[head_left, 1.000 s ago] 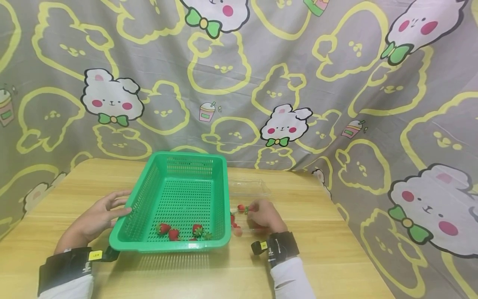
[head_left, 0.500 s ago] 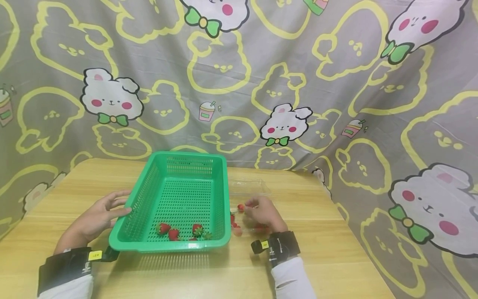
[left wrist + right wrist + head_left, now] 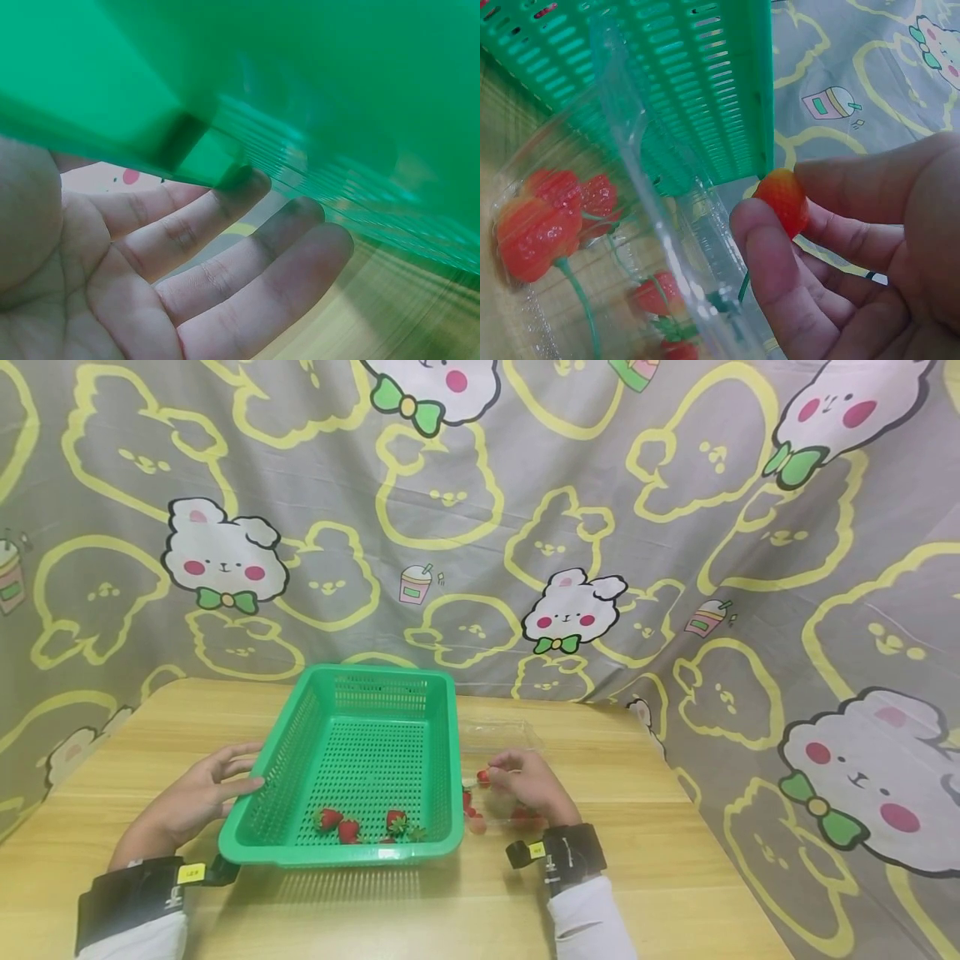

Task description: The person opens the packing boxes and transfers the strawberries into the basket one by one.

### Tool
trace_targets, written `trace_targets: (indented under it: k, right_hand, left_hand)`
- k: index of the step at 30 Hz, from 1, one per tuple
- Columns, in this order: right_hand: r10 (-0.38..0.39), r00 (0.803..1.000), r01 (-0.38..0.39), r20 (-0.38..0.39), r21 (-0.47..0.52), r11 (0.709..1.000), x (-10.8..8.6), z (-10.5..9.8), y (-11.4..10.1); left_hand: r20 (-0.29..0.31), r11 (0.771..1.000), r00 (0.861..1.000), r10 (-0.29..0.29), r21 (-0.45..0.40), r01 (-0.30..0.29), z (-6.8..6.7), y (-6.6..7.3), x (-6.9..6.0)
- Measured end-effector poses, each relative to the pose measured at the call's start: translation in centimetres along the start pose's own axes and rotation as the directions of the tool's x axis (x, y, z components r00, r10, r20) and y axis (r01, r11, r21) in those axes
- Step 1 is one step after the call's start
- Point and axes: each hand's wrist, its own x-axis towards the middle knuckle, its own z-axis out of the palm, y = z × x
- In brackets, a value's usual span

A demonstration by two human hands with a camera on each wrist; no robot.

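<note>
My left hand (image 3: 197, 797) is at the left rim of a green plastic basket (image 3: 454, 752). Its thumb rests on the rim. In the left wrist view the nearly straight fingers (image 3: 262, 300) reach under the rim and touch the outer wall; the thumb tip is hidden there. My right hand (image 3: 528, 783) pinches a small strawberry (image 3: 786, 202) between thumb and forefinger, above a clear plastic box (image 3: 641, 139) right of the basket. Several red fruits (image 3: 540, 232) with green stems lie in that box. Several strawberries (image 3: 348, 831) sit at the basket's near end.
Behind the right hand lies another clear plastic piece (image 3: 498, 737), perhaps a lid. Both stand with the basket on a light wooden table (image 3: 360, 918). A patterned grey curtain (image 3: 480, 560) closes off the back and both sides.
My right hand has shifted slightly with the strawberry, whose green leaves were visible a second ago and are now covered by the fingers. The left hand and basket have stayed in place.
</note>
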Motion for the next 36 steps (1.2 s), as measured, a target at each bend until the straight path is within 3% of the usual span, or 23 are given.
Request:
trace_targets:
  k: [17, 27, 36]
  right_hand:
    - [-0.011, 0.999, 0.003, 0.044, 0.170, 0.986, 0.0, 0.1, -0.5]
    - [-0.027, 0.996, -0.007, 0.083, 0.381, 0.925, -0.3, 0.0, -1.2]
    - [-0.056, 0.993, 0.004, 0.100, 0.462, 0.887, -0.4, -0.3, -1.7]
  left_hand:
    - [-0.001, 1.000, 1.000, 0.005, -0.023, -0.005, 0.1, -0.1, 0.0]
    - [0.000, 1.000, 1.000, 0.010, -0.017, -0.010, 0.1, 0.0, 0.0]
    - [0.000, 1.000, 1.000, 0.000, -0.003, 0.000, 0.0, 0.0, 0.0]
